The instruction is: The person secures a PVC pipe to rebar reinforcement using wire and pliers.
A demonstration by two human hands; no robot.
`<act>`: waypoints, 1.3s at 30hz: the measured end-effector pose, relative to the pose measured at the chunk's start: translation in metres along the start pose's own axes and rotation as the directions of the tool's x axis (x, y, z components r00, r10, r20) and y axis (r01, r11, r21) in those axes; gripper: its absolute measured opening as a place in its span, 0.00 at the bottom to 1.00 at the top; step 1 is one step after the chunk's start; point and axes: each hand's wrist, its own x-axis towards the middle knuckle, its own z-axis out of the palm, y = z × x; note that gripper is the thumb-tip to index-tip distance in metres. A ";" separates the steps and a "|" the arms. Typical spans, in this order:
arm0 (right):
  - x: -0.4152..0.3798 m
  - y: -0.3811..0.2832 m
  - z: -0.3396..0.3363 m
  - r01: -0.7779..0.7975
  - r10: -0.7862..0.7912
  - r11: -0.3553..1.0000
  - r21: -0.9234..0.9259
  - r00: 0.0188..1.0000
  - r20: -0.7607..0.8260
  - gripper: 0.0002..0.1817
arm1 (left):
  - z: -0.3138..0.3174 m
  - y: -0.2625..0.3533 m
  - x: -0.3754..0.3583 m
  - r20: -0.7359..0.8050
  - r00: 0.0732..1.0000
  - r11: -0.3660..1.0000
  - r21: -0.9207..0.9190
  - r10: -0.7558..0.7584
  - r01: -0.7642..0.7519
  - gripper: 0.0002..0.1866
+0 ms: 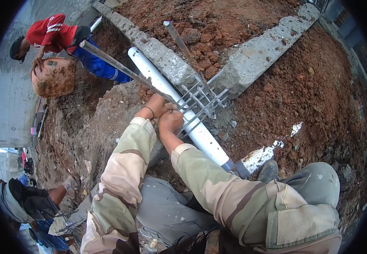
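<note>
Red-brown soil, loose and clumped, lies on both sides of the white pipe, the landmark for these notes. Two rough concrete beams: the left beam runs beside the pipe's upper stretch; the right beam angles away up and to the right. Their broken ends face the rebar cage, whose thin bars cross over the pipe around mid-length.

Up and left of the pipe, a person in a red shirt and blue trousers bends over, a hand on a dirt-caked orange basket. Far lower left of it, more people, partly cut off; one bare leg and a shoe visible.

Two long steel bars rise from the cage area: the left bar slants over the pipe toward the upper left, the right bar stands between the beams. At the pipe's lower end, a grey collar; a boot just right of it.

Left hand, dark band at the wrist, and right hand close together at the cage's left edge, by the pipe. Both curled narrow near the left bar's foot; cannot tell what the fingers grip.
</note>
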 end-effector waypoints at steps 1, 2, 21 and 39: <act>0.001 0.000 0.000 -0.001 0.001 1.000 0.004 1.000 0.001 0.17 | -0.003 0.004 0.001 0.000 0.998 0.996 0.058 0.069 -0.069 0.10; 0.003 -0.001 0.001 -0.042 0.044 0.996 -0.073 0.999 0.020 0.18 | -0.005 0.007 0.002 0.003 0.991 0.984 0.115 0.137 -0.137 0.10; 0.037 0.023 -0.037 0.053 -0.073 0.997 0.052 0.810 0.582 0.10 | 0.018 -0.006 -0.002 -0.100 0.995 0.969 -0.245 0.001 -0.025 0.06; 0.079 -0.068 -0.086 0.968 -0.782 0.243 0.067 0.155 0.604 0.09 | 0.017 0.016 -0.015 -0.240 0.968 0.994 0.096 0.074 -0.052 0.10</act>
